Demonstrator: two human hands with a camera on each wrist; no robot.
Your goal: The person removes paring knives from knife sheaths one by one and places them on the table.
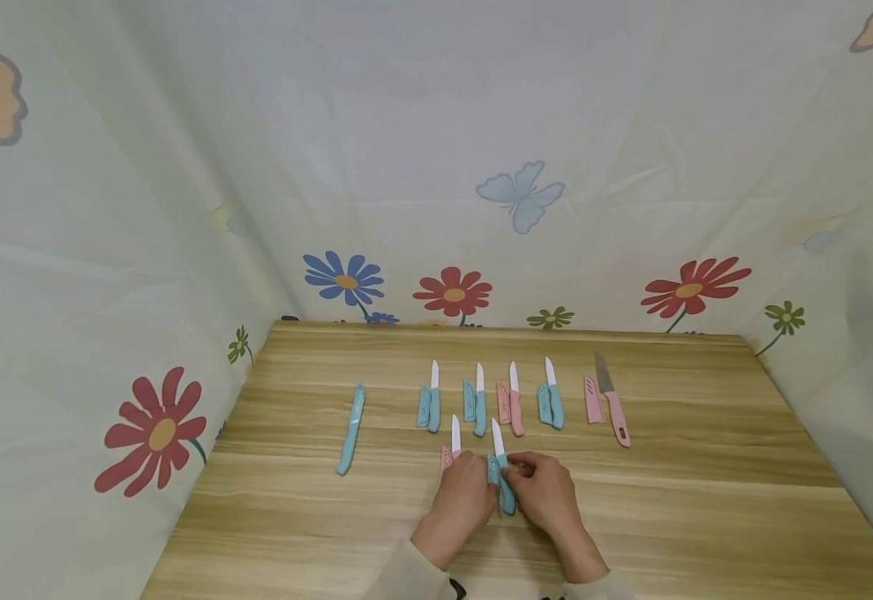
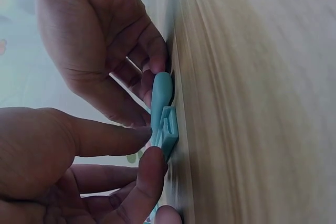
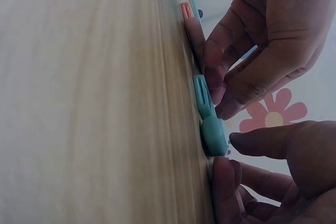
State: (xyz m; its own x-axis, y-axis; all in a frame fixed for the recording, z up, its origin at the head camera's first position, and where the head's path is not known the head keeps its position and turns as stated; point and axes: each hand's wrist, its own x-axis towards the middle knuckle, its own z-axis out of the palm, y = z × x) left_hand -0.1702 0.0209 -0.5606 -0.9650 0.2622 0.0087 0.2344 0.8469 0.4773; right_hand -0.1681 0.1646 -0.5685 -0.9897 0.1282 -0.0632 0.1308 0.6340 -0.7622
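Note:
A paring knife with a white blade and teal handle [image 1: 507, 497] lies on the table, blade pointing away from me. Against its left side is a teal blade sheath [image 2: 169, 132]. My left hand [image 1: 467, 490] has thumb and index finger at the sheath, pinching it beside the knife. From the right, my right hand [image 1: 549, 493] pinches the knife's handle between thumb and fingertips, as the right wrist view shows. Just left, a pink knife [image 1: 456, 435] with a white blade and its pink sheath [image 1: 446, 458] are partly hidden by my left hand.
Behind my hands runs a row of knives beside their sheaths: several teal ones, one pink knife [image 1: 516, 408], and a grey-bladed pink knife [image 1: 615, 408] at the right end. A sheathed teal knife [image 1: 351, 433] lies alone at left. Flower-printed cloth [image 1: 586, 250] surrounds the wooden table [image 1: 706, 467].

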